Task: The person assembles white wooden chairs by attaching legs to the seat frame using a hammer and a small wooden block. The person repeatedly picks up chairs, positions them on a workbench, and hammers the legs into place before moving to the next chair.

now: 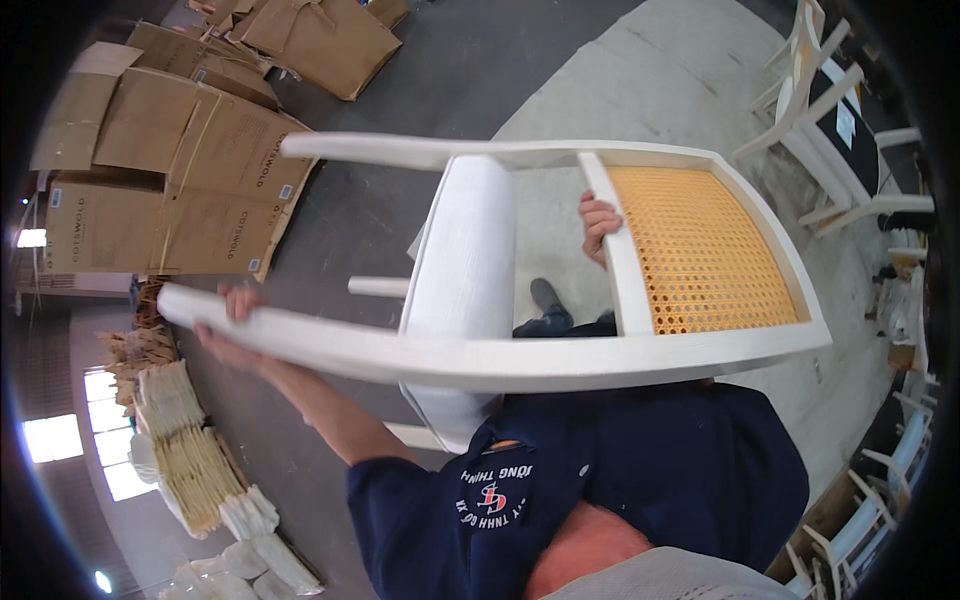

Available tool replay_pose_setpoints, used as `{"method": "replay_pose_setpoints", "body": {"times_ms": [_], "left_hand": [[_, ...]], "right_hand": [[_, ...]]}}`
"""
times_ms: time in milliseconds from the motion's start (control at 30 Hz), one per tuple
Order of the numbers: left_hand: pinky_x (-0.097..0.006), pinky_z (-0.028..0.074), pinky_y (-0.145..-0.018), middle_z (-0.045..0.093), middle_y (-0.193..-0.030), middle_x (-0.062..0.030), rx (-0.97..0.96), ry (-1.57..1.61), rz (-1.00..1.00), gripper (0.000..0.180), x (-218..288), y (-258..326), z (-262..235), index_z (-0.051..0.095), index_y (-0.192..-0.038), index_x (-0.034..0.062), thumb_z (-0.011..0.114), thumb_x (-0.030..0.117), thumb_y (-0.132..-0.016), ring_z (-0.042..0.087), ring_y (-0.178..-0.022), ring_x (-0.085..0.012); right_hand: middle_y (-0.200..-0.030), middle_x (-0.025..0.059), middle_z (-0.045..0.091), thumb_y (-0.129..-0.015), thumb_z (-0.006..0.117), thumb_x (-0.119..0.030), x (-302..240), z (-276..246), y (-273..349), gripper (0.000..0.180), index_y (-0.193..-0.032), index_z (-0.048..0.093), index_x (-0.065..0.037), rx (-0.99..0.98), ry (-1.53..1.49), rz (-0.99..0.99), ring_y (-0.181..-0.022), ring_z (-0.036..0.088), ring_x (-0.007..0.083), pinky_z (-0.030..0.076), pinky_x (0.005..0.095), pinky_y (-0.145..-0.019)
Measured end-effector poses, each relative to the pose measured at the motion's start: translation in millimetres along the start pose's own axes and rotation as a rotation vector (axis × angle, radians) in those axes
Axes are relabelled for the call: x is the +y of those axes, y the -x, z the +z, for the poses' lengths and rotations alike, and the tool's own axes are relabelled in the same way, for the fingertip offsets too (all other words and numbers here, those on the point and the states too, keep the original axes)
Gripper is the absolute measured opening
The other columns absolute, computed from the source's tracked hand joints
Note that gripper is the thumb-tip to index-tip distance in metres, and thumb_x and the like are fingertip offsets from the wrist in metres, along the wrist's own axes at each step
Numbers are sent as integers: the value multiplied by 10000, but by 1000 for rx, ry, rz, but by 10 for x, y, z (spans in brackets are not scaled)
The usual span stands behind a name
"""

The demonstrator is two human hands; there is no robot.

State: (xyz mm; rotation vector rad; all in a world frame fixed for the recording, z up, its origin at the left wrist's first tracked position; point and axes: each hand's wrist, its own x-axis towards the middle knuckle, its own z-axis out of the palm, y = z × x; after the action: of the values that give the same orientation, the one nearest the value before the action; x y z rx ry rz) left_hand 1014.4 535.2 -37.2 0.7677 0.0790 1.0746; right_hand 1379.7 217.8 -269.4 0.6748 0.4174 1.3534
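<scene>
A white chair (560, 362) with a woven cane back panel (700, 250) lies sideways in the air across my body. Its padded seat (460, 250) is pale and seen on edge. My left hand (232, 325) is closed round a leg near its end, at the left. At the cross rail below the cane panel, my right hand (600, 225) has its fingers wrapped over the rail. The chair frame and my body hide most of my right arm. One shoe (545, 295) shows through the gap between seat and back.
Large cardboard boxes (180, 180) are stacked at the left and far left. Wrapped bundles of parts (190, 450) stand at the lower left. More white chairs (830, 130) are at the far right, and others with light blue seats (870, 510) line the near right. The floor (640, 80) is grey.
</scene>
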Motion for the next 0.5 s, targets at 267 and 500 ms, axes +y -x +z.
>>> {"method": "replay_pose_setpoints", "body": {"times_ms": [267,500], "left_hand": [[-530,483,-839,547,-903,-221,314,-427,-391,561,-2792,-2800,-413,409,-1135,-49,467,467,-924,590,-896,-376],[-541,506,-814,485,-1124,-137,516,-323,-705,447,-5069,-1980,-1125,440,-1194,84,613,365,-893,552,-986,-325]], "right_hand": [[-793,15,526,-940,517,-280,-781,1886,-935,254,-1016,572,-44,192,584,-274,-648,565,143,517,280,-597],[-807,20,538,-949,502,-289,-1348,1985,-623,265,-1027,572,-46,155,663,-368,-661,572,142,521,281,-601]]}}
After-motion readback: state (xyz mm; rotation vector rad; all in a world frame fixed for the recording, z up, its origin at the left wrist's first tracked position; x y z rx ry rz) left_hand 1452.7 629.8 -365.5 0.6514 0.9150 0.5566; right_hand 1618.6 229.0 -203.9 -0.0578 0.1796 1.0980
